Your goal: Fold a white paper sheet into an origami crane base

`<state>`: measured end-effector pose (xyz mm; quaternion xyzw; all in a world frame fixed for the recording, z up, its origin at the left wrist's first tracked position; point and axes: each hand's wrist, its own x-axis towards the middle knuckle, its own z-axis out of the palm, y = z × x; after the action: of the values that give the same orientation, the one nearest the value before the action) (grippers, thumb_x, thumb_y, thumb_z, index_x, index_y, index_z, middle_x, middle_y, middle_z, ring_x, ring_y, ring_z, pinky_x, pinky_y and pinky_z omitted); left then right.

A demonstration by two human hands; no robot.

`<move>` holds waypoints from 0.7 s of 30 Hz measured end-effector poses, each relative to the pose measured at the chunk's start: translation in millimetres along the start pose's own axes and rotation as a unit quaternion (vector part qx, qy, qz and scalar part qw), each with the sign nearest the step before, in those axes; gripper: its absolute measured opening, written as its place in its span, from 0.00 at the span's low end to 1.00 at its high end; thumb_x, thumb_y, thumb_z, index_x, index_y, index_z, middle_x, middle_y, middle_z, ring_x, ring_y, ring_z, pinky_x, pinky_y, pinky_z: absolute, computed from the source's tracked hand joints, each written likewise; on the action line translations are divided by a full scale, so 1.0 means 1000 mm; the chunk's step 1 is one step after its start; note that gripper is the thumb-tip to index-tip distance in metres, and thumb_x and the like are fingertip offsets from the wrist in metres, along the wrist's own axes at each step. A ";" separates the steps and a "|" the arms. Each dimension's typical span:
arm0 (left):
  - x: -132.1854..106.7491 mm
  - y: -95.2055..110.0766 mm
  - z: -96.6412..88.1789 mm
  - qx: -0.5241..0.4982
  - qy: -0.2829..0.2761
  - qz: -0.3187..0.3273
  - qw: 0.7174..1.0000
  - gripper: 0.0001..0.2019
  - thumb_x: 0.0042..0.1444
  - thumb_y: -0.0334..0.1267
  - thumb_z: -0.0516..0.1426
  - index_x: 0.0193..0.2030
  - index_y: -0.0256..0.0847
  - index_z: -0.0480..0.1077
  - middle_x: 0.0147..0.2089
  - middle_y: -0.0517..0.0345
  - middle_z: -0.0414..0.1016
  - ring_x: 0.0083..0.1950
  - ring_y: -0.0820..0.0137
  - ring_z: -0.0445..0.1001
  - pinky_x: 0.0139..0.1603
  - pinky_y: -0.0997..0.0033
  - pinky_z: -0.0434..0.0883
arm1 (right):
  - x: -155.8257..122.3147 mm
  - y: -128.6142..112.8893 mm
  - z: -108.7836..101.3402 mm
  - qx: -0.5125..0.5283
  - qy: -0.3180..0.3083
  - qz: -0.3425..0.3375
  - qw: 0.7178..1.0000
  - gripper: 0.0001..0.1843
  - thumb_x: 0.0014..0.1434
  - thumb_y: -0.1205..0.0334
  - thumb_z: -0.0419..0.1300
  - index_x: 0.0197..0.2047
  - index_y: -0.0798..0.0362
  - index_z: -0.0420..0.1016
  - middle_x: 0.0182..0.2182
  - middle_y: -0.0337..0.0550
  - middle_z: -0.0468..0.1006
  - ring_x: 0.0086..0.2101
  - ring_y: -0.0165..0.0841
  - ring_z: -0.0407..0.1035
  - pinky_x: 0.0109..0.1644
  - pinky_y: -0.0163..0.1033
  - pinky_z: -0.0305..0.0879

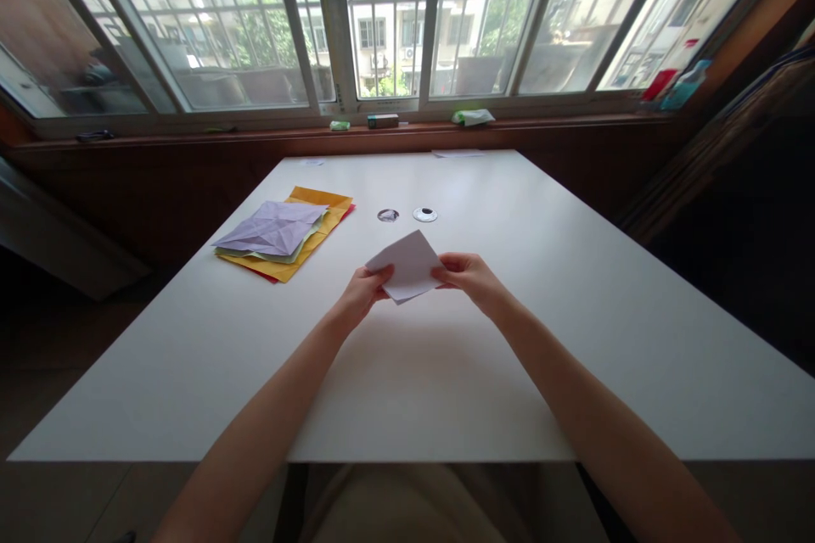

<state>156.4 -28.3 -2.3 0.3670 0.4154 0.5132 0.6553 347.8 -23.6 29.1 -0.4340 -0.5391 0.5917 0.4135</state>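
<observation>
A folded sheet of pale lilac-white paper [411,265] is held between my two hands, above the middle of the white table. My left hand [368,287] pinches its left corner, thumb on top. At the right corner, my right hand [463,273] grips it the same way, with fingers underneath. The paper is tilted, one corner pointing away from me, and its layers part slightly at the near edge. To the left lies a stack of creased paper sheets, with a lilac sheet [273,227] on top and a yellow sheet [318,233] lower down.
Two round metallic discs [425,214] lie on the white table [509,382] just beyond my hands. Flat white papers [457,153] rest at the far edge. Behind, the windowsill [420,129] carries a small box [383,121], a green-white packet [473,117] and bottles at right.
</observation>
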 end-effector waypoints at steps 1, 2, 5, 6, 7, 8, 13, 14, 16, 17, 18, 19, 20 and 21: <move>-0.001 0.001 0.000 -0.007 -0.005 -0.002 1.000 0.16 0.40 0.36 0.63 0.38 0.34 0.71 0.36 0.52 0.75 0.34 0.68 0.73 0.34 0.69 0.72 | 0.000 0.000 -0.001 0.006 0.008 -0.007 1.000 0.14 0.38 0.60 0.66 0.31 0.55 0.77 0.27 0.40 0.77 0.30 0.30 0.71 0.35 0.36 0.69; -0.002 0.003 0.000 -0.011 -0.012 -0.006 1.000 0.15 0.40 0.34 0.63 0.38 0.34 0.71 0.35 0.52 0.75 0.33 0.69 0.73 0.33 0.70 0.72 | 0.001 0.001 -0.001 0.009 0.015 -0.011 1.000 0.13 0.38 0.60 0.66 0.30 0.55 0.77 0.27 0.39 0.77 0.30 0.30 0.71 0.35 0.36 0.69; -0.005 0.007 -0.001 -0.023 -0.037 -0.016 0.999 0.11 0.41 0.30 0.61 0.35 0.33 0.71 0.29 0.55 0.74 0.28 0.72 0.73 0.29 0.76 0.71 | 0.001 0.002 -0.001 0.023 0.017 -0.014 0.999 0.12 0.39 0.61 0.66 0.30 0.55 0.77 0.25 0.39 0.77 0.26 0.29 0.71 0.33 0.35 0.69; -0.006 0.008 -0.001 -0.031 -0.041 -0.016 0.999 0.10 0.42 0.30 0.60 0.35 0.34 0.71 0.28 0.57 0.74 0.27 0.74 0.73 0.28 0.78 0.70 | 0.000 0.003 0.000 0.035 0.014 -0.016 0.999 0.11 0.40 0.62 0.65 0.31 0.55 0.77 0.25 0.38 0.77 0.25 0.28 0.70 0.32 0.34 0.68; -0.006 0.008 0.000 -0.041 -0.043 -0.013 0.998 0.09 0.43 0.30 0.60 0.34 0.35 0.71 0.28 0.58 0.73 0.27 0.75 0.72 0.28 0.80 0.70 | 0.000 0.003 0.001 0.054 0.011 -0.018 0.998 0.11 0.41 0.63 0.64 0.31 0.55 0.77 0.25 0.38 0.77 0.24 0.27 0.70 0.31 0.33 0.68; -0.006 0.007 0.000 -0.052 -0.044 -0.009 0.998 0.08 0.44 0.30 0.59 0.34 0.35 0.71 0.28 0.59 0.73 0.27 0.76 0.72 0.28 0.82 0.69 | 0.001 0.004 0.003 0.080 0.008 -0.022 0.997 0.10 0.42 0.64 0.63 0.32 0.54 0.76 0.25 0.38 0.77 0.24 0.27 0.70 0.31 0.33 0.68; -0.010 0.007 0.003 -0.076 -0.069 0.004 0.995 0.11 0.46 0.34 0.59 0.39 0.37 0.71 0.35 0.56 0.74 0.32 0.75 0.74 0.31 0.81 0.70 | 0.003 0.005 0.005 0.186 0.022 0.035 0.982 0.09 0.44 0.73 0.56 0.29 0.54 0.75 0.24 0.37 0.75 0.24 0.24 0.70 0.34 0.29 0.69; -0.013 0.010 0.005 -0.066 -0.085 0.009 0.994 0.15 0.46 0.36 0.59 0.43 0.38 0.70 0.37 0.54 0.74 0.34 0.72 0.74 0.32 0.79 0.70 | 0.004 0.005 0.003 0.192 0.025 0.060 0.979 0.10 0.44 0.75 0.55 0.28 0.55 0.75 0.23 0.37 0.75 0.24 0.23 0.69 0.33 0.27 0.69; -0.019 0.018 0.007 -0.023 -0.123 0.040 0.991 0.27 0.42 0.37 0.62 0.52 0.43 0.65 0.44 0.53 0.72 0.40 0.67 0.74 0.34 0.76 0.71 | 0.004 0.004 -0.001 0.198 0.025 0.101 0.975 0.12 0.44 0.76 0.53 0.27 0.56 0.75 0.21 0.37 0.73 0.22 0.22 0.67 0.29 0.24 0.69; -0.021 0.022 0.008 0.012 -0.136 0.066 0.988 0.34 0.39 0.34 0.64 0.56 0.47 0.61 0.48 0.53 0.70 0.43 0.67 0.73 0.38 0.75 0.71 | 0.004 0.004 -0.004 0.199 0.021 0.114 0.973 0.12 0.45 0.77 0.52 0.27 0.56 0.75 0.20 0.37 0.72 0.20 0.22 0.66 0.27 0.23 0.68; -0.023 0.027 0.008 0.042 -0.141 0.091 0.985 0.40 0.35 0.32 0.66 0.58 0.50 0.57 0.51 0.54 0.68 0.45 0.66 0.72 0.40 0.74 0.70 | 0.004 0.004 -0.006 0.199 0.018 0.123 0.972 0.12 0.45 0.77 0.52 0.27 0.57 0.74 0.19 0.37 0.71 0.20 0.21 0.65 0.25 0.23 0.68; -0.025 0.030 0.008 0.070 -0.145 0.106 0.981 0.43 0.33 0.30 0.66 0.59 0.53 0.56 0.54 0.54 0.65 0.47 0.66 0.71 0.43 0.73 0.69 | 0.004 0.003 -0.008 0.200 0.016 0.133 0.971 0.12 0.46 0.77 0.52 0.27 0.57 0.74 0.18 0.37 0.71 0.19 0.22 0.65 0.23 0.23 0.67; -0.025 0.032 0.008 0.095 -0.146 0.116 0.978 0.44 0.31 0.29 0.66 0.58 0.53 0.57 0.56 0.55 0.64 0.48 0.67 0.70 0.44 0.73 0.69 | 0.004 0.003 -0.009 0.201 0.014 0.140 0.970 0.12 0.46 0.77 0.52 0.27 0.57 0.74 0.18 0.37 0.70 0.19 0.21 0.64 0.22 0.23 0.67; -0.024 0.034 0.006 0.117 -0.145 0.125 0.974 0.41 0.31 0.30 0.66 0.57 0.51 0.59 0.56 0.54 0.64 0.48 0.67 0.70 0.45 0.73 0.68 | 0.004 0.003 -0.010 0.201 0.010 0.145 0.969 0.11 0.47 0.77 0.52 0.27 0.58 0.74 0.18 0.38 0.70 0.19 0.21 0.64 0.22 0.22 0.67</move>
<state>146.8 -45.6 34.9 0.5608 0.3236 0.4802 0.5917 356.1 -17.2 25.1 -0.4214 -0.3359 0.7371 0.4078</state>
